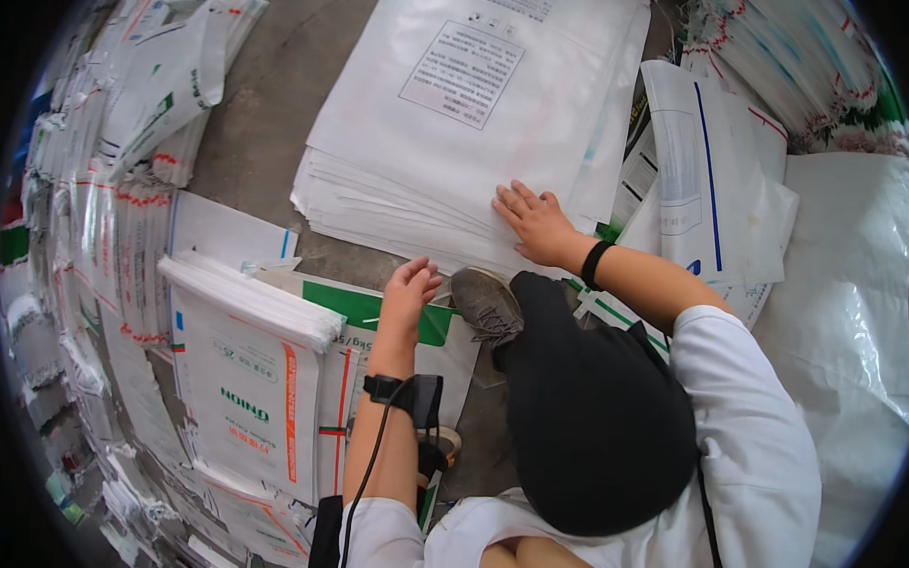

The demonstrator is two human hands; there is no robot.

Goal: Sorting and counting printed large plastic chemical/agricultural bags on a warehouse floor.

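— While the right hand point(537, 225) lies flat on the big stack of white woven sacks point(450, 134), fingers spread wide and palm down, where is the left one?

— Nearer, and to the left of it. The left hand point(407, 294) is half curled, fingers bent narrow, at the near edge of that same stack. Whether it pinches a sack edge I cannot tell; it holds nothing that I can see clearly.

— And the stack itself?

— It sits on the grey floor point(265, 107) in the middle far part of the scene, many sheets deep, with a printed black text box on the top sack. The right hand presses near its near right corner.

— What is about the hands?

— Just under the left hand lies a sack with a green band point(364, 306), and a grey shoe point(486, 303) sits between the two hands, touching the near edge of the stack. A black knee point(590, 419) rises behind it. The left wrist wears a black strap with a small device point(411, 395) and a cable running down the forearm; the right wrist has a black band point(593, 264).

— Anything else nearby?

— To the near left, a pile of white sacks with an orange stripe point(246, 387). To the right, sacks with a blue line point(713, 183), and clear plastic sheeting point(854, 318) beyond them. More bundles line the far left edge.
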